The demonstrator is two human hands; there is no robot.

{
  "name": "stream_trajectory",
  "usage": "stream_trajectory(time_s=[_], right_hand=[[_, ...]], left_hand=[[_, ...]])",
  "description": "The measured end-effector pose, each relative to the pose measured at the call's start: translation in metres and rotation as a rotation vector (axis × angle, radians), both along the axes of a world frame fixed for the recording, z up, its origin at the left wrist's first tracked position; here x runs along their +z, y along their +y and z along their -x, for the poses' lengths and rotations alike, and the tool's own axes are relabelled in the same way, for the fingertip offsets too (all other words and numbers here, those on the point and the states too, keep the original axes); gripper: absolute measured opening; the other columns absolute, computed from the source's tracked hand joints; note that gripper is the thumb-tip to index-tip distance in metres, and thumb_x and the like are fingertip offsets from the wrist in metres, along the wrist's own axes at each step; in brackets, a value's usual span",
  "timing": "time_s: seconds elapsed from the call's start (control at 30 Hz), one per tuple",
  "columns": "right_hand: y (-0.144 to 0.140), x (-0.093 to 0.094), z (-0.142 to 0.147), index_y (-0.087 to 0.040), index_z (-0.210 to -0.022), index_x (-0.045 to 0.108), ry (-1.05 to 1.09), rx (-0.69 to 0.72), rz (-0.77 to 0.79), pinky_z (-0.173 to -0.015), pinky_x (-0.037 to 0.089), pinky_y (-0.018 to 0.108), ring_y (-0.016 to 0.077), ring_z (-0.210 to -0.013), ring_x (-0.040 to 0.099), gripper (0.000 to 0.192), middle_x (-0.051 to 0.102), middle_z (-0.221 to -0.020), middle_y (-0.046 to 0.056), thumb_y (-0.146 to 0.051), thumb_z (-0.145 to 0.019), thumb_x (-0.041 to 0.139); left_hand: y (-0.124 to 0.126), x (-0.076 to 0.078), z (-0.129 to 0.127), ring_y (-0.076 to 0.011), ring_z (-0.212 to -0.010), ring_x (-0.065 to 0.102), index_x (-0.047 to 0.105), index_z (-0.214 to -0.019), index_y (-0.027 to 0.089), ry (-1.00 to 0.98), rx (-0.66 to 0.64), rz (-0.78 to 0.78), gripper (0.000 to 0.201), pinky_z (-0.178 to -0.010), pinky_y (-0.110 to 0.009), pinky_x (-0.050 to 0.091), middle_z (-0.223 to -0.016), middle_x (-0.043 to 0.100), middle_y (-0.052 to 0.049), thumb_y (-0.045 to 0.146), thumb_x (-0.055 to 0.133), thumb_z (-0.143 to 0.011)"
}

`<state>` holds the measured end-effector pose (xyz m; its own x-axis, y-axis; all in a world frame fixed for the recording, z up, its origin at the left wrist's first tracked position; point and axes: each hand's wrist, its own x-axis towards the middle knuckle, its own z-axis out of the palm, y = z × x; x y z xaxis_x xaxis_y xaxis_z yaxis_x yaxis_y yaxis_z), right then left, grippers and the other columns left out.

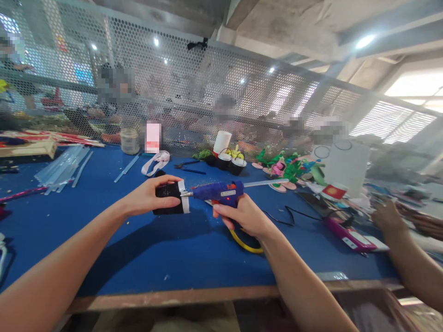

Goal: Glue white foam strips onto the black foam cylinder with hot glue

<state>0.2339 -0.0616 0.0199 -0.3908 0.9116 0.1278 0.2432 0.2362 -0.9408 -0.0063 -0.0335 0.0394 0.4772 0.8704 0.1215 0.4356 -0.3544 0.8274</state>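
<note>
While clasped in the right hand (242, 214), blue glue gun (221, 191) lying level, nozzle leftward at left hand (148, 196)'s gripped black cup (171, 198).

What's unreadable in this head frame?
- Head view: glue gun nozzle tip meets the black cup; contact spot too small to judge.
- Left hand covers much of the cup.
- Right hand hides the gun's grip and trigger.
- Another person's hand: arm cut by right edge.
- Mesh screen blurs whatever sits behind.
</note>
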Motion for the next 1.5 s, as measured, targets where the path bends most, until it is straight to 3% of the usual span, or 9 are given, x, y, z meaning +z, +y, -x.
stream_trajectory(time_s=[0.2, 0.37, 0.5, 0.7, 0.83, 1.1, 1.23, 1.37, 1.5], right_hand=[[-0.001, 0.002, 0.0, -0.013, -0.066, 0.055, 0.0, -0.016, 0.006, -0.037, 0.031, 0.018, 0.0034, -0.034, 0.04, 0.02, 0.056, -0.053, -0.001, -0.032, -0.073, 0.056], [-0.003, 0.004, 0.004, -0.015, -0.073, 0.055, 0.15, -0.064, 0.019, -0.035, 0.03, 0.018, 0.003, -0.034, 0.039, 0.018, 0.059, -0.06, -0.001, -0.032, -0.07, 0.059], [-0.004, 0.001, 0.014, -0.015, -0.073, 0.058, 0.235, -0.16, 0.012, -0.036, 0.03, 0.019, 0.0048, -0.035, 0.039, 0.019, 0.052, -0.046, -0.005, -0.032, -0.068, 0.062], [0.003, -0.009, 0.029, -0.015, -0.067, 0.06, 0.385, -0.332, -0.027, -0.059, 0.044, 0.025, 0.0115, -0.06, 0.055, 0.018, 0.061, -0.065, 0.0, -0.03, -0.06, 0.068], [0.01, -0.014, 0.029, -0.015, -0.066, 0.061, 0.394, -0.315, 0.021, -0.066, 0.043, 0.027, 0.0131, -0.065, 0.056, 0.017, 0.062, -0.066, 0.0, -0.03, -0.06, 0.068], [0.012, -0.019, 0.032, -0.016, -0.065, 0.061, 0.43, -0.223, 0.013, -0.064, 0.043, 0.028, 0.0118, -0.059, 0.053, 0.014, 0.06, -0.061, -0.003, -0.025, -0.058, 0.069], [0.011, -0.017, 0.034, -0.015, -0.065, 0.061, 0.518, -0.248, 0.119, -0.063, 0.046, 0.03, 0.0129, -0.058, 0.055, 0.018, 0.061, -0.06, -0.002, -0.028, -0.056, 0.07], [0.01, -0.015, 0.036, -0.015, -0.064, 0.06, 0.559, -0.263, 0.216, -0.057, 0.048, 0.029, 0.0133, -0.056, 0.056, 0.022, 0.061, -0.057, -0.002, -0.029, -0.052, 0.072], [0.009, -0.015, 0.038, -0.014, -0.059, 0.059, 0.529, -0.273, 0.216, -0.047, 0.046, 0.026, 0.0108, -0.045, 0.052, 0.024, 0.057, -0.049, -0.003, -0.029, -0.048, 0.074]], left_hand=[[0.0, -0.001, -0.001, -0.0175, -0.088, 0.057, 0.051, -0.109, 0.019, -0.023, -0.01, 0.008, 0.049, -0.076, -0.027, 0.045, -0.1, 0.06, -0.003, 0.034, 0.062, -0.064], [0.001, -0.001, -0.001, -0.0177, -0.084, 0.057, 0.051, -0.108, 0.019, -0.059, 0.001, 0.051, 0.049, -0.071, -0.026, 0.046, -0.095, 0.061, -0.002, 0.035, 0.063, -0.063], [0.0, -0.009, -0.01, -0.0182, -0.088, 0.056, 0.053, -0.105, 0.018, -0.114, 0.001, 0.045, 0.046, -0.075, -0.028, 0.045, -0.098, 0.06, -0.003, 0.035, 0.062, -0.064], [-0.006, -0.029, -0.03, -0.02, -0.089, 0.056, 0.05, -0.106, 0.016, -0.218, 0.02, 0.163, 0.048, -0.077, -0.032, 0.046, -0.096, 0.06, -0.005, 0.039, 0.06, -0.065], [-0.006, -0.03, -0.031, -0.0216, -0.091, 0.056, 0.05, -0.108, 0.016, -0.201, 0.061, 0.182, 0.053, -0.077, -0.033, 0.046, -0.101, 0.06, -0.006, 0.042, 0.061, -0.064], [-0.002, -0.031, -0.031, -0.0202, -0.088, 0.056, 0.052, -0.098, 0.017, -0.147, 0.104, 0.004, 0.042, -0.078, -0.033, 0.044, -0.093, 0.061, -0.005, 0.04, 0.061, -0.064], [-0.003, -0.033, -0.032, -0.0191, -0.082, 0.056, 0.05, -0.095, 0.017, -0.048, 0.081, -0.073, 0.042, -0.073, -0.032, 0.045, -0.087, 0.06, -0.004, 0.044, 0.061, -0.065], [-0.004, -0.03, -0.029, -0.0194, -0.081, 0.056, 0.05, -0.099, 0.017, 0.087, 0.03, -0.181, 0.047, -0.074, -0.033, 0.045, -0.091, 0.06, -0.004, 0.043, 0.063, -0.063], [-0.002, -0.03, -0.027, -0.0217, -0.091, 0.056, 0.051, -0.105, 0.016, 0.129, -0.009, -0.285, 0.048, -0.082, -0.036, 0.043, -0.1, 0.059, -0.007, 0.038, 0.063, -0.064]])
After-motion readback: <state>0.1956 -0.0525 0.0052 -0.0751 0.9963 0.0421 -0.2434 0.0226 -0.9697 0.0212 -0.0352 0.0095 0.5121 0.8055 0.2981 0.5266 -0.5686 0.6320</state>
